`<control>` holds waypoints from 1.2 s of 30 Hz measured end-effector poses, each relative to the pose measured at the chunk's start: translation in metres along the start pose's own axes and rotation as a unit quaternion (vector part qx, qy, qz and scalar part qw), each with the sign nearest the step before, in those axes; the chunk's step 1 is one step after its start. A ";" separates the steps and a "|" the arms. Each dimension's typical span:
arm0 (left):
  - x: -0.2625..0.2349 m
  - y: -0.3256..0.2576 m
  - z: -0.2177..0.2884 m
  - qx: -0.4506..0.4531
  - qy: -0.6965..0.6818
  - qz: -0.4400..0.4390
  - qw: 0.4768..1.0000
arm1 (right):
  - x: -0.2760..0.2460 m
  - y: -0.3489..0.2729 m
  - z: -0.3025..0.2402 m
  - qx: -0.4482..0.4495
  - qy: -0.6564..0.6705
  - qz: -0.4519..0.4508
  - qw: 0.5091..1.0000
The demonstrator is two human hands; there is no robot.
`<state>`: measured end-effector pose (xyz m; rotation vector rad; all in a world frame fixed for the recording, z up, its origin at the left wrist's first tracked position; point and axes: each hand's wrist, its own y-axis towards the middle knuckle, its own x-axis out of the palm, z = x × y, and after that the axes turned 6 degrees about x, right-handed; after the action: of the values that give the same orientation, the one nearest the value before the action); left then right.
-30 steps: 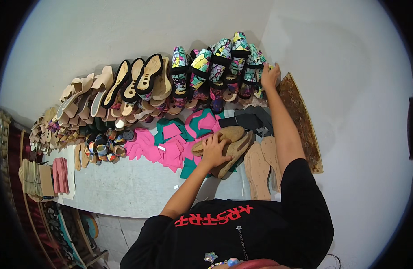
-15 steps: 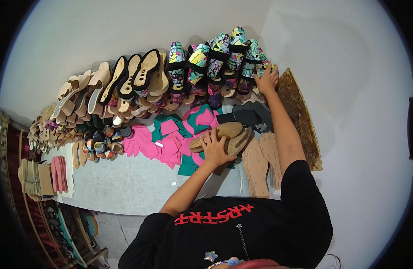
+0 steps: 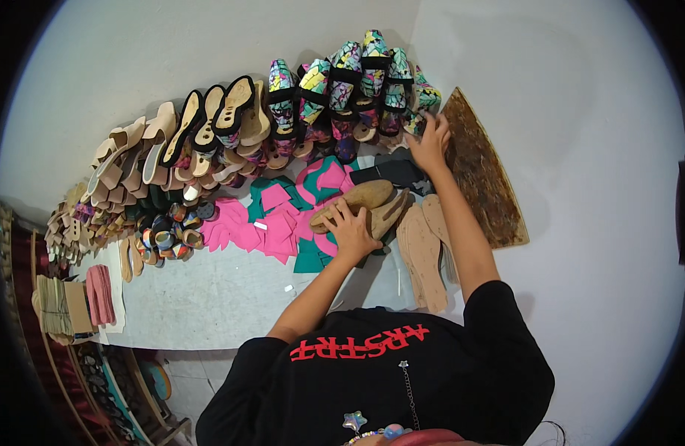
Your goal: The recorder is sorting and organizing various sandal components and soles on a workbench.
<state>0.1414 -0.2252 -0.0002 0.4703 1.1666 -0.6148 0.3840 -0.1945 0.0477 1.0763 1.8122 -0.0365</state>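
Note:
My left hand (image 3: 348, 236) lies with its fingers spread over a pair of brown wooden shoe lasts (image 3: 371, 195), resting on cut fabric pieces. My right hand (image 3: 432, 143) is at the right end of a shoe row. Its fingers close around the edge of a colourful patterned sandal (image 3: 415, 122), which the hand partly hides. Other patterned sandals (image 3: 345, 70) with black bands stand in that row, stacked over darker ones. Close to my right forearm lie several tan insoles (image 3: 419, 253). Black folded fabric (image 3: 391, 172) sits between the lasts and the row.
Pink fabric pieces (image 3: 264, 236) and green ones (image 3: 310, 256) spread across the pale table (image 3: 186, 305). Beige sandals (image 3: 158, 137) and small multicoloured shoe parts (image 3: 166, 236) fill the left. A brown worn board (image 3: 485, 178) leans against the right wall. Bundled strips (image 3: 98, 293) stand at the left edge.
My right hand has drawn slightly back toward me, and a patterned sandal now shows at its fingers. My left hand stays on the lasts. The whole view has shifted a little.

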 end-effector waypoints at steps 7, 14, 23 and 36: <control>0.005 0.000 -0.025 0.093 -0.033 0.055 0.994 | -0.004 -0.156 -0.006 0.150 0.225 -0.149 0.951; 0.003 0.029 -0.102 0.125 -0.248 0.030 0.960 | 0.020 -0.235 -0.031 0.237 0.041 -0.304 0.922; -0.007 0.022 -0.093 0.086 -0.026 -0.094 0.992 | 0.068 -0.248 -0.042 0.460 0.178 -0.202 0.846; -0.030 -0.043 -0.146 0.096 -0.231 0.133 0.959 | 0.023 -0.290 -0.081 0.492 0.416 -0.091 0.759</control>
<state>0.0028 -0.1591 -0.0217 0.5997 0.5903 -0.5660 0.1264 -0.3180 -0.0486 1.8138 2.8179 -0.8362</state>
